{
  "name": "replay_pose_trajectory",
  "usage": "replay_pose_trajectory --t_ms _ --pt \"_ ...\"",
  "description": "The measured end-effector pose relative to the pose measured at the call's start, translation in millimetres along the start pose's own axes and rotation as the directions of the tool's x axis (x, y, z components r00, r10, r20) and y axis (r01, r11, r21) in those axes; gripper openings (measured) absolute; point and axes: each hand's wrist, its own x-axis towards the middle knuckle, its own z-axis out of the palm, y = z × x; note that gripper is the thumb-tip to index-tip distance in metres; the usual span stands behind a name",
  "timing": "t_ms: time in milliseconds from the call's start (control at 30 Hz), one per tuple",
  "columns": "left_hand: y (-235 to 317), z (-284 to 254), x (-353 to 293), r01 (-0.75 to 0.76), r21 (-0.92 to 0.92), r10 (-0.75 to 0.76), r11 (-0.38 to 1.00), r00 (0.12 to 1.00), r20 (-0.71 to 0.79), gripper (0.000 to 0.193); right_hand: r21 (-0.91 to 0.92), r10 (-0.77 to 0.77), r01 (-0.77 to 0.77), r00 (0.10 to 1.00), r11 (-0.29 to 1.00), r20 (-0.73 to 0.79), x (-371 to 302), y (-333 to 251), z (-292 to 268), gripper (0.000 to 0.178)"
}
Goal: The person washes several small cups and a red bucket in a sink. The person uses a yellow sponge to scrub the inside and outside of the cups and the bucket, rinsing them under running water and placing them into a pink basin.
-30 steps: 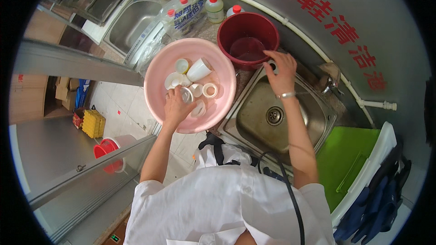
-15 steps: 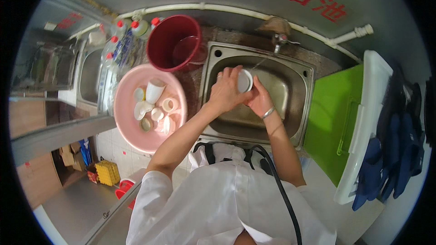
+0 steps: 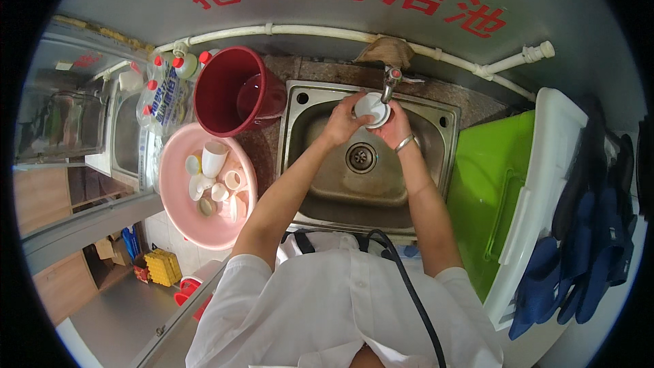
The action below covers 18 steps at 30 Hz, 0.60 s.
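Both my hands hold a round white cup-like piece (image 3: 368,104) right below the faucet (image 3: 392,85), over the far part of the steel sink (image 3: 334,197). Its open side faces up; whether it is a cup or a deep lid I cannot tell. My left hand (image 3: 344,121) grips its left side, thumb on the near rim. My right hand (image 3: 395,127), with a bracelet at the wrist, supports it from the right, some fingers hidden behind it. The sink drain (image 3: 361,157) shows below the hands.
Left of the sink is a pink tub (image 3: 170,187) holding a white cup (image 3: 214,158) and several white pieces. Behind it stand a dark red bucket (image 3: 210,105) and capped bottles (image 3: 162,99). A green box (image 3: 487,163) and blue slippers (image 3: 603,252) are at the right.
My hands have brought the white piece farther back, from the middle of the sink to right under the faucet. It is now tilted more upward. The view has shifted, and the drain is uncovered.
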Motion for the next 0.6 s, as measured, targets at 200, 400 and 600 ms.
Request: replay_pose_trajectory --t_ms 200,400,600 --pt "-25.0 3.1 -4.7 0.316 -0.297 -0.379 0.901 0.907 -0.186 0.024 -0.21 -0.088 0.067 0.992 0.975 -0.094 16.2 7.6 16.4 0.044" --pt "-36.9 -2.4 -9.6 0.332 -0.594 -0.557 0.733 0.795 -0.243 0.014 -0.547 -0.329 0.139 0.906 0.826 -0.267 16.4 12.7 34.0 0.043" --pt "-21.8 -13.1 -12.0 0.409 -0.584 -0.551 0.701 0.831 -0.079 0.021 0.0 -0.131 0.132 0.979 0.991 -0.155 -1.1 3.3 -3.7 0.043"
